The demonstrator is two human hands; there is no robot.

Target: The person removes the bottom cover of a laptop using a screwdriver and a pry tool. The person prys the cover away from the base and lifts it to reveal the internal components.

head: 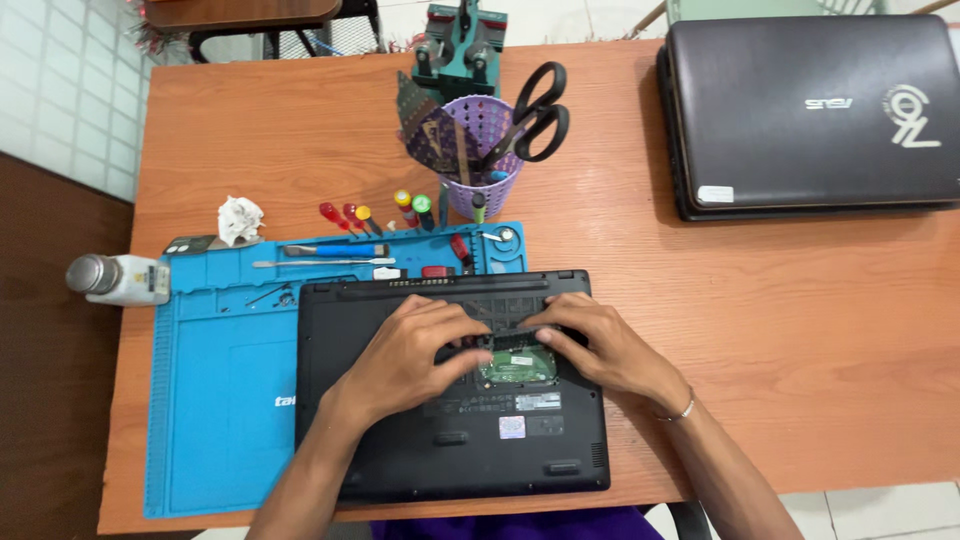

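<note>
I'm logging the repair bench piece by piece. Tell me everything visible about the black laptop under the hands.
The black laptop lies upside down, its matte plastic-looking underside facing up, partly on the blue mat and partly on the orange table. A bay in the base is open, exposing a green circuit board. Stickers, vent slots and rubber feet show on the base. The left hand and right hand rest on it at the opening, fingertips at the bay's edge.

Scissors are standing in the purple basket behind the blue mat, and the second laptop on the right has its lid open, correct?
Not quite. The head view shows the second laptop with its lid closed. The scissors do stand in the purple basket behind the blue mat.
</note>
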